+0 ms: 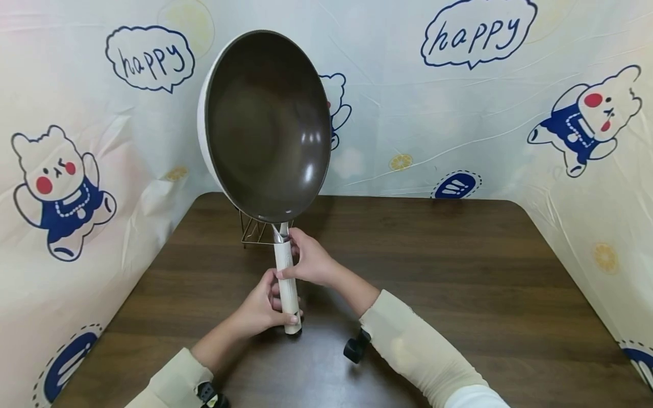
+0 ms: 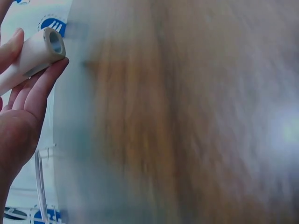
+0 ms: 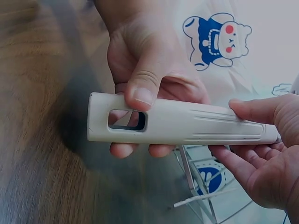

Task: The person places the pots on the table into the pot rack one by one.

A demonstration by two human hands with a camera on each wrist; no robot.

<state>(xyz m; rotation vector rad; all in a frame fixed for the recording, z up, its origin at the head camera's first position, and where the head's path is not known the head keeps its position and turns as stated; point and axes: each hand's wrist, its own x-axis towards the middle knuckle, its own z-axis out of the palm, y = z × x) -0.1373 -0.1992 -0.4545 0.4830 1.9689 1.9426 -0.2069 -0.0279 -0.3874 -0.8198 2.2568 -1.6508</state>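
Note:
A wok with a white outside and a dark brown inside is held up in the head view, its bowl facing the camera and its white handle pointing down. My left hand grips the handle's lower end, thumb across the front. Higher up, close to the bowl, my right hand holds the same handle between thumb and fingers. In the right wrist view the left hand has its thumb beside the handle's hanging slot, and the right hand pinches the other end. The left wrist view shows the handle's hollow end.
A wire rack stands on the brown wooden table, partly hidden behind the wok. Part of the rack also appears below the handle in the right wrist view. A printed curtain surrounds the table's back and sides.

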